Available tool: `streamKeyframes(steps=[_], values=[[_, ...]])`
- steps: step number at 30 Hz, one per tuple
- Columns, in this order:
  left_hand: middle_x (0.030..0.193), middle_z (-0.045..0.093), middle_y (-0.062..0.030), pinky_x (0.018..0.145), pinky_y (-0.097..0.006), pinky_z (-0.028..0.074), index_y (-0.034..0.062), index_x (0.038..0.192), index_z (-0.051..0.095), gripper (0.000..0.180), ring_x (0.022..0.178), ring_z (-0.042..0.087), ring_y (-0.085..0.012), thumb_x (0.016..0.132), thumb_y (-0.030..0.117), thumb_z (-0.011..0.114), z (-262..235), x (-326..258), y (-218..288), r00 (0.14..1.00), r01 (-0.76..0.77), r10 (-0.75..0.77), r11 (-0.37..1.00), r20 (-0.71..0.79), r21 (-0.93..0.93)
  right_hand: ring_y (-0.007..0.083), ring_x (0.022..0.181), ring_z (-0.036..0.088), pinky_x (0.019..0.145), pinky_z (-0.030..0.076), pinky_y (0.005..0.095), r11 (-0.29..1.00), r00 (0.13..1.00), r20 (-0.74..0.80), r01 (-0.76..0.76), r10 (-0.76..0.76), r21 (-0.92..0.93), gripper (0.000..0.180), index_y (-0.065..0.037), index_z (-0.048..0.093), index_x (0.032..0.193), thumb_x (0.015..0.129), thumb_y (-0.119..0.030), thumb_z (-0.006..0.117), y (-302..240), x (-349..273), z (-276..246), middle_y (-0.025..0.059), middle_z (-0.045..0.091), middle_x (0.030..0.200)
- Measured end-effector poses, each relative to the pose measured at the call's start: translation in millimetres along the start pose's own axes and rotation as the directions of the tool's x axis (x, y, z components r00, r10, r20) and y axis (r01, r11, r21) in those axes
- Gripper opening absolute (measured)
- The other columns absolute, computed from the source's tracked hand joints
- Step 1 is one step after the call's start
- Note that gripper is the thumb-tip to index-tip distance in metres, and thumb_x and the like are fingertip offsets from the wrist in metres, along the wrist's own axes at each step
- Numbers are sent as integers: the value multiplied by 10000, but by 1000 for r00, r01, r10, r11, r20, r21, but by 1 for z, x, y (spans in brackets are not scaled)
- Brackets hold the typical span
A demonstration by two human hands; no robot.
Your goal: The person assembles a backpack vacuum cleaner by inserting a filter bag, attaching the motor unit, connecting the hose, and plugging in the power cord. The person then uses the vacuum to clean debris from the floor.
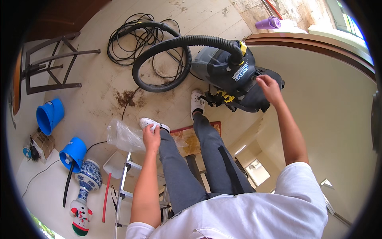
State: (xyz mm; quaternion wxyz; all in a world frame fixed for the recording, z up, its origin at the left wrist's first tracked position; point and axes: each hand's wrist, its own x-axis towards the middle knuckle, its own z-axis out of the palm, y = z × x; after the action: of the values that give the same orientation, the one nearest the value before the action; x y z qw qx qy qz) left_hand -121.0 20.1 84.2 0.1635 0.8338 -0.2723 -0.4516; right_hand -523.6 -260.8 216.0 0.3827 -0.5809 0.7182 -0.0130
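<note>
Resting on the dark grey canister vacuum cleaner (232,73) on the dirty tiled floor (99,99), right hand (268,87) lies open-fingered; left hand (151,137) grasps a crumpled clear plastic bag (125,136) beside the knee

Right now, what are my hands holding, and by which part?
Left hand grips the clear plastic bag at its edge. Right hand rests on the vacuum top; grip unclear.

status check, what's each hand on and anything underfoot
Left hand gripping clear crinkled plastic bag. Right hand open, on dark grey canister vacuum cleaner. Black ribbed hose looped ahead, dirt patch on floor.
</note>
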Motion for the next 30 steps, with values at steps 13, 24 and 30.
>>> streamKeyframes(steps=[13,24,30], values=[[810,608,-57,726,-319,451,8,858,597,242,776,583,-191,904,164,418,254,137,276,978,-100,-90,598,-190,-795,299,1019,590,897,426,367,986,953,302,66,-17,-151,502,-9,589,1136,909,-431,437,56,226,-31,195,617,1095],[851,615,-136,738,-425,445,42,836,608,299,796,567,-325,898,319,515,272,124,302,918,-108,126,992,-377,69,365,1059,557,921,404,389,930,942,177,-318,286,184,645,-43,619,1109,853,-589,390,107,249,58,222,601,1111],[827,610,-155,744,-428,432,19,817,590,287,794,572,-331,877,298,567,271,128,298,911,-148,155,988,-383,47,358,1199,451,997,341,390,919,893,337,-364,298,152,618,-99,568,1210,856,-576,398,98,252,54,223,542,1212]])
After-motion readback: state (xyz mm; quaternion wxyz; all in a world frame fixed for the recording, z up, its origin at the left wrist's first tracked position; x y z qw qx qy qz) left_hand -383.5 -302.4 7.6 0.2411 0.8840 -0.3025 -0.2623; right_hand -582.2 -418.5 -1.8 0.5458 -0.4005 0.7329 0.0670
